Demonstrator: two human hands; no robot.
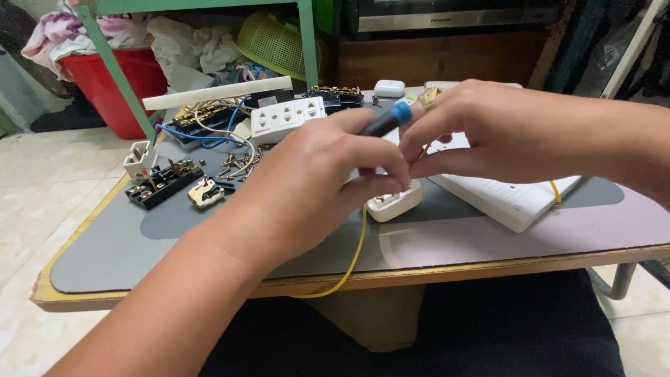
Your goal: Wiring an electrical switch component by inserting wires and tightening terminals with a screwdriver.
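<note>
Here, left hand (328,181) gripping screwdriver (386,122), handle pointing up-right

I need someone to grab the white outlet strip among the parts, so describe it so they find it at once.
Start at the low table with the grey mat, then look to its far edge left of the hands. The white outlet strip lies there face up, beside blue wires. Unlike the dark opened parts nearby, it shows rows of socket holes.

Left of the fingers (380,164), socket parts (164,183), loose screws (237,164) and a white outlet strip (287,117) crowd the counter (105,265). Nearer the body lies bare grey mat, crossed only by a yellow wire (352,262). A white board (509,199) blocks the right.
</note>
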